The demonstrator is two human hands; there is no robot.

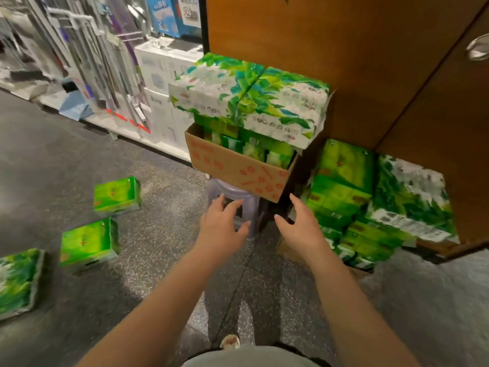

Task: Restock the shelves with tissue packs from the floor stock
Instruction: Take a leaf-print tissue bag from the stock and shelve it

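Both arms out, reaching low toward the cardboard box (238, 170) perched on a lilac stool (227, 192). Left hand (222, 223) spread, fingers straight, gripping nothing. Right hand (299, 223) likewise loose and bare, just under the box corner. Two leafy tissue packs (248, 99) stacked across the box top, more inside. Three green packs (88, 243) scattered on the floor (158, 260) at left; another heap (370, 202) piled beside the wooden cabinet (370, 62).

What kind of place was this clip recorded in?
Most likely a shop aisle: mops and brooms hang on a display rack, boxed goods sit on a low shelf, and an open carton of tissue packs stands on a stool.
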